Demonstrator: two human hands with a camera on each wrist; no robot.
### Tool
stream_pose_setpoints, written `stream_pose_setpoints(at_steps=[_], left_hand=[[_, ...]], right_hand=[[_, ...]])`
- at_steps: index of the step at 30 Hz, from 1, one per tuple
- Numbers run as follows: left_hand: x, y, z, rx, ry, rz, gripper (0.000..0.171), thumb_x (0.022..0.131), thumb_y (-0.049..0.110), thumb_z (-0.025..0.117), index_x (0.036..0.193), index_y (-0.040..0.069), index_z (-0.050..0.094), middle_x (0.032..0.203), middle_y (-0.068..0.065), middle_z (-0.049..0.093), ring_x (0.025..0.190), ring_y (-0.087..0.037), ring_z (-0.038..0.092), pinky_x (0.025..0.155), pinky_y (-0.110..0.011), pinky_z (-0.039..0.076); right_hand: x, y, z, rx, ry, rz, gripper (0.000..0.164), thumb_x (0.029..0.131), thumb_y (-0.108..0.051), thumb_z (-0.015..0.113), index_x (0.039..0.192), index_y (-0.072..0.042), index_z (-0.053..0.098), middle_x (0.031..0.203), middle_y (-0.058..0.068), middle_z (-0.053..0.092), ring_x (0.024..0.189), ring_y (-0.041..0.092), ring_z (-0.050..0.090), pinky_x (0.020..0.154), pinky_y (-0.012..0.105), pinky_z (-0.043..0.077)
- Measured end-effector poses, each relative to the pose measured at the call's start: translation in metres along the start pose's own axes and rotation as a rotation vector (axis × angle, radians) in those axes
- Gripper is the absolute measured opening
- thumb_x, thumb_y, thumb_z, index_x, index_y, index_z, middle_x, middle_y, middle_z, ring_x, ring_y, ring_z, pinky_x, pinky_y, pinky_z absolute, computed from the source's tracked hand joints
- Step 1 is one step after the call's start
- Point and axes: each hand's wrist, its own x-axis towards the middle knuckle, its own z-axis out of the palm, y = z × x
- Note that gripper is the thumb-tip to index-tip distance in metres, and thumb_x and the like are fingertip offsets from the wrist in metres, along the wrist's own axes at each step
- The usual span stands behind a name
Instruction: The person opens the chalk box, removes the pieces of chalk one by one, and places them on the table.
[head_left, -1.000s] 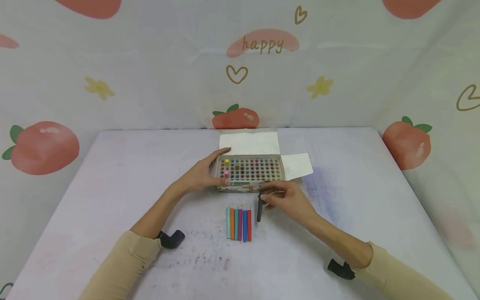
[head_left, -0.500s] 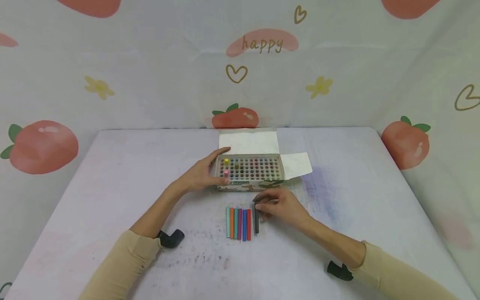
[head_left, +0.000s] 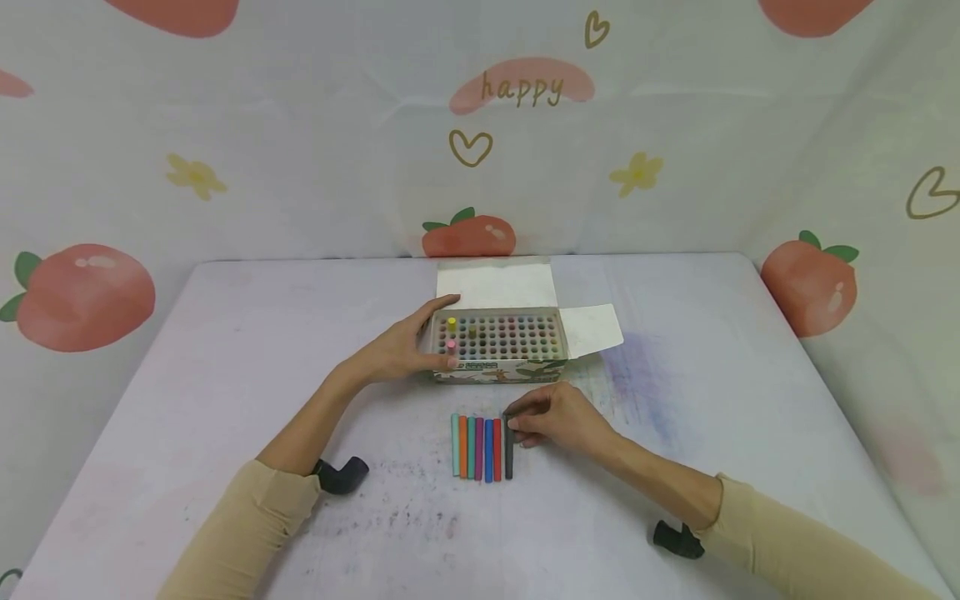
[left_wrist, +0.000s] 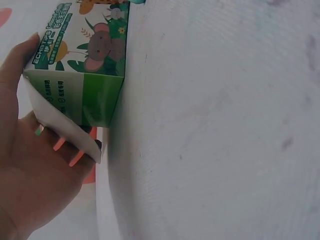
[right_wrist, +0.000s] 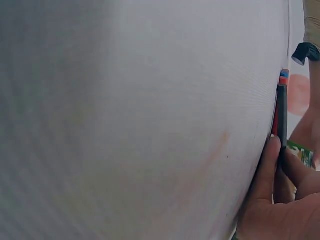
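In the head view my right hand [head_left: 562, 421] pinches a black chalk stick [head_left: 509, 458] between thumb and fingers, just right of the red stick in a row of coloured chalk sticks [head_left: 480, 450]. The right wrist view shows the black chalk [right_wrist: 282, 112] alongside the red one. My left hand [head_left: 397, 346] holds the left end of the open chalk box [head_left: 498, 371], thumb at the front and fingers behind. The left wrist view shows its side flap [left_wrist: 65, 125] against the fingers. In the box's holed insert, a yellow stick [head_left: 452, 324] and a pink stick [head_left: 451, 344] stick up.
The box's white lid [head_left: 495, 285] lies folded back, and a side flap [head_left: 592, 329] spreads to the right. Purple smears [head_left: 645, 375] and dark specks mark the white table [head_left: 300, 292]. A black strap piece [head_left: 678, 540] sits at each wrist.
My right hand has brought the black chalk from the box's front edge toward me and slightly left, beside the red stick. The left hand stays on the box.
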Motion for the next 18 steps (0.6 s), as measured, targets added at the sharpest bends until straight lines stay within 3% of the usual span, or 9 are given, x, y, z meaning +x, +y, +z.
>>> stream_pose_setpoints(at_steps=[18], left_hand=[[-0.0003,-0.0024,0.0019,-0.012,0.006,0.028,0.094,0.084,0.037,0.08,0.157,0.037,0.021,0.136,-0.006,0.05,0.111,-0.026,0.051,0.098,-0.051,0.037]], right_hand=[[0.0,0.0012,-0.0006,-0.04,-0.002,-0.022,0.02,0.091,-0.009,0.073,0.107,0.002,0.075,0.086,0.012,0.075,0.072,0.022,0.073,0.067,0.033,0.057]])
